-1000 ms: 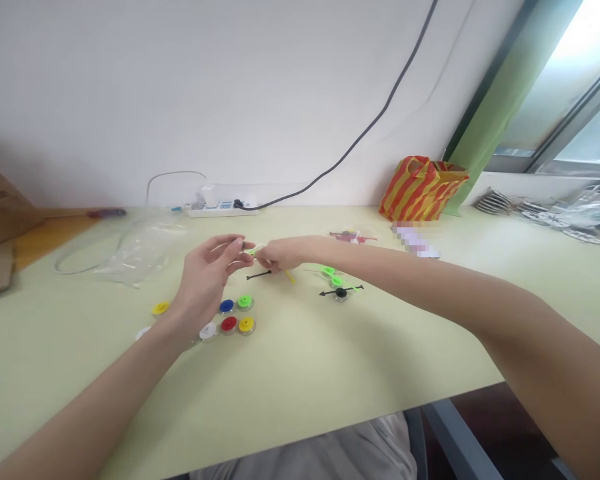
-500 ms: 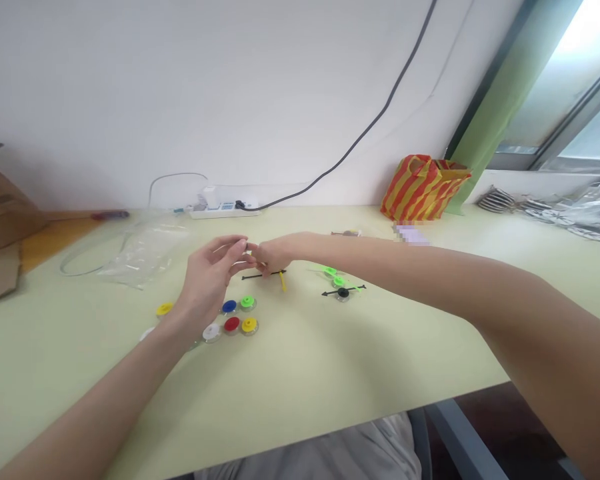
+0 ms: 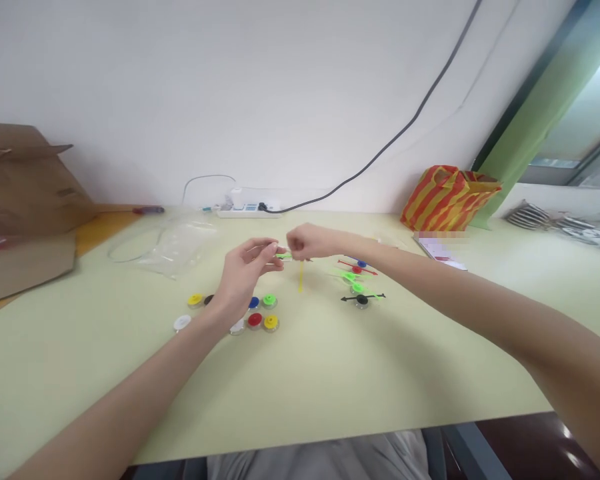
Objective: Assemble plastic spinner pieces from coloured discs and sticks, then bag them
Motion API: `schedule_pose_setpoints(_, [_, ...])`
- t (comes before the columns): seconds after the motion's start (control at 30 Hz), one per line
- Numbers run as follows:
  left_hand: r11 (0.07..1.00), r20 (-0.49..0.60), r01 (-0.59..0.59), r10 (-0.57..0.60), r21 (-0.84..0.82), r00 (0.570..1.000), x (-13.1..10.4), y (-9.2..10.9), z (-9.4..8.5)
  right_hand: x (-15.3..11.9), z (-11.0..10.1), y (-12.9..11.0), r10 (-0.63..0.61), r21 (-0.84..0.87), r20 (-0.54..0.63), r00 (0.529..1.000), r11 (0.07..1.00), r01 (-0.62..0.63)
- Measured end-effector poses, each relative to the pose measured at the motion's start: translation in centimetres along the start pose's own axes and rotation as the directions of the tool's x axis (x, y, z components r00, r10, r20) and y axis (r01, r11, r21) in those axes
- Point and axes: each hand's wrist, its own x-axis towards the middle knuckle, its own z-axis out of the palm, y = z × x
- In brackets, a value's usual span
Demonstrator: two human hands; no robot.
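1. Pinched narrowly in the fingers of the left hand [image 3: 250, 267]: small green piece [image 3: 283, 256], between both hands.
2. Curled, with fingertips hidden: right hand [image 3: 311, 241]; grip impossible to tell.
3. Just below the right fingers, closer to these than to the left: yellow pointer [image 3: 301, 279], long axis toward the tabletop's near edge.
4. Beneath both: pale tabletop [image 3: 340, 380].
5. Beyond the fingers: power strip [image 3: 247, 212], white wall [image 3: 205, 87].

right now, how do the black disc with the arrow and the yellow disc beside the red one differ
The black disc has a black arrow across it; the yellow disc has none. The black disc sits farther right, the yellow disc farther left. Both have clear round bases.
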Motion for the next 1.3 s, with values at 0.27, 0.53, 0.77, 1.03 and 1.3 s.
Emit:
schedule_pose_setpoints(0.27, [0.999,0.149,0.027,-0.034,0.047,0.988,-0.9,0.1,1.0,-8.4,0.0,-1.1,0.073,0.56,-0.169,0.983,0.827,0.035])
schedule_pose_setpoints(0.53, [0.943,0.352,-0.099,-0.02,0.318,0.936,-2.1,-0.2,2.1,-12.6,5.0,-1.7,0.259,0.834,-0.37,0.892,0.517,0.195])
schedule_pose_setpoints(0.77, [0.898,0.409,-0.124,-0.066,0.422,0.91,-2.9,-0.1,2.8,-12.6,5.7,-3.2,0.198,0.865,-0.274,0.941,0.479,0.151])
schedule_pose_setpoints(1.03, [0.901,0.404,-0.141,-0.042,0.411,0.914,-3.3,-0.4,3.1,-12.3,6.8,-3.6,0.182,0.795,-0.337,0.924,0.581,0.175])
schedule_pose_setpoints(1.3, [0.853,0.479,-0.259,0.012,0.453,0.878,-3.6,-1.0,3.0,-12.1,7.2,-3.1,0.269,0.742,-0.378,0.886,0.661,0.116])
